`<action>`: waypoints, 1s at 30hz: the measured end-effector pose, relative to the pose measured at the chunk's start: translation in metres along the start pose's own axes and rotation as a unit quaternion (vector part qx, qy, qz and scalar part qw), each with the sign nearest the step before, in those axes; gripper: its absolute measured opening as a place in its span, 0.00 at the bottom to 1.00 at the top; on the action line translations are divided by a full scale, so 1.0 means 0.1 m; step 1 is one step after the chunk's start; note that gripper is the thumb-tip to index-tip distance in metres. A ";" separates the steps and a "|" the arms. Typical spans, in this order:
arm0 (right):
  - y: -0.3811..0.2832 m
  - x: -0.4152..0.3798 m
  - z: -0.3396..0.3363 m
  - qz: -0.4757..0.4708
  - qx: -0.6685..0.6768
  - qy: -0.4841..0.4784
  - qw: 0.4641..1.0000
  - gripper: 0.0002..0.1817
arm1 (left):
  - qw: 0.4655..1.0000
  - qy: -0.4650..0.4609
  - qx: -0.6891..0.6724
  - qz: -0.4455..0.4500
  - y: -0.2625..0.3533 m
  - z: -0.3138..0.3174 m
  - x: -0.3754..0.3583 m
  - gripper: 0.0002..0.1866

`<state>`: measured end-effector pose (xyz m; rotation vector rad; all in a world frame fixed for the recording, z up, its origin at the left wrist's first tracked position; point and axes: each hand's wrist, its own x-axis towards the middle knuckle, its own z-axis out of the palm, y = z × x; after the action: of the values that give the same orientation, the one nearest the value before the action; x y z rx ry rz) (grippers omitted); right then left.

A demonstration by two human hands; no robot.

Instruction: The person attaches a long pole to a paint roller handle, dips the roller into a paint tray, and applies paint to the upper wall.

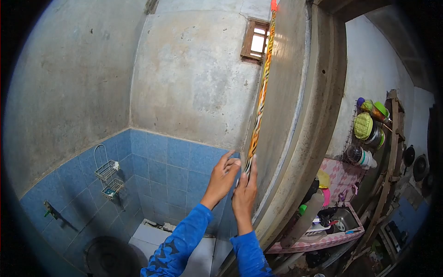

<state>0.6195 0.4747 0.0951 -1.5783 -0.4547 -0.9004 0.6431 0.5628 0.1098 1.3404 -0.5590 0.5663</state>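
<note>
far out at eight o'clock, jutting from a wall of blue square tiles (pixel 177 152), a small green-handled metal tap (pixel 49 209). between eight and nine, fixed to the same tiles, a two-tier metal wire rack (pixel 107 171). toward seven, low down, a round dark vessel (pixel 108 257), mostly in shadow. just below centre, at six, the left hand (pixel 224 179) in a blue patterned sleeve: fingers bent and apart, palm close to the stick's lower end; cannot tell whether touching it. just right of it, the right hand (pixel 245 194): pinching the lower end of the stick between thumb and straightened fingers. rising from there toward one o'clock, leaning slightly right, a long thin orange, black and white patterned stick (pixel 261 98) with a red tip. partly behind it, between twelve and one, a small wooden-framed window (pixel 256 40). at four, past a tall grey-brown door frame (pixel 323 87), a pink-and-white tiled sink (pixel 344 220). at three, on the white wall, a wire basket (pixel 354 122) with green lids.
</note>
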 end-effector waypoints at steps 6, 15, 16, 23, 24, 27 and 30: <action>-0.20 0.60 0.07 0.032 -0.019 0.017 0.999 0.29 | 0.991 0.091 0.038 -0.094 0.02 -0.42 -0.48 0.30; -0.52 1.54 0.11 -0.002 -0.052 0.035 0.998 0.29 | 0.970 0.166 0.017 -0.176 -0.25 -0.78 -0.96 0.30; -0.57 1.64 0.10 -0.004 -0.052 0.035 0.998 0.29 | 0.971 0.166 0.017 -0.174 -0.24 -0.77 -0.94 0.30; -0.65 2.51 0.19 -0.085 -0.068 0.063 0.992 0.28 | 0.982 0.129 0.024 -0.136 -0.04 -0.65 -0.76 0.30; -0.60 2.67 0.20 -0.139 -0.075 0.082 0.984 0.28 | 0.984 0.122 0.024 -0.129 -0.01 -0.63 -0.73 0.30; -0.71 2.97 0.18 -0.125 -0.074 0.060 0.988 0.28 | 0.988 0.101 0.021 -0.115 0.05 -0.59 -0.66 0.31; -0.85 3.14 0.16 -0.126 -0.071 0.058 0.988 0.28 | 0.990 0.088 0.031 -0.110 0.14 -0.54 -0.61 0.31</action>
<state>0.7579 0.4479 0.3886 -1.6097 -0.5250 -1.2352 0.5912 0.6145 0.0717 1.3740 -0.2477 0.5170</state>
